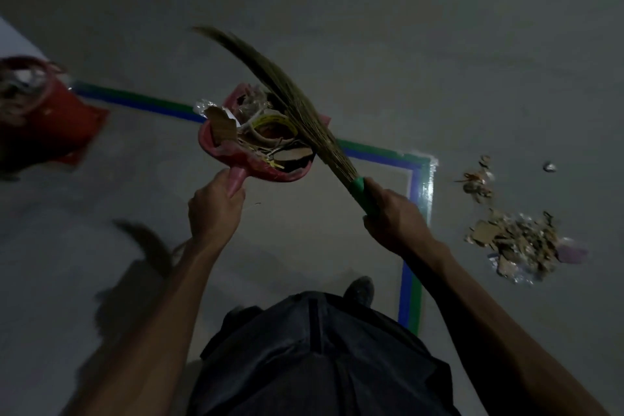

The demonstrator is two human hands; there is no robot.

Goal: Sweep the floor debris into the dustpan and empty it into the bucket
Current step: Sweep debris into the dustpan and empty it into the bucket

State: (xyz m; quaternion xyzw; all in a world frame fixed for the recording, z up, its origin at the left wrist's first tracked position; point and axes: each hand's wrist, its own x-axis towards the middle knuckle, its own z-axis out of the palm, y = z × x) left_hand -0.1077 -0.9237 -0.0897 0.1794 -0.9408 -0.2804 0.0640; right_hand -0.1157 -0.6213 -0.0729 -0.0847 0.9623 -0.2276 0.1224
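Loaded dustpan held in the air, bucket off to your left.

The pink dustpan (236, 149) is heaped with cardboard scraps and wrappers and hangs above the floor (405, 44), over the blue-green tape line (410, 179); its handle points back at you and its mouth away. Your left hand (214, 209) grips that handle. Your right hand (393, 213) is closed round the green grip of the broom (287, 98), which lies across the load with its long axis running up and left. One load looks gathered but not emptied; the red bucket (44, 111) already holds rubbish, and a debris pile (520, 243) remains near the floor's right edge.
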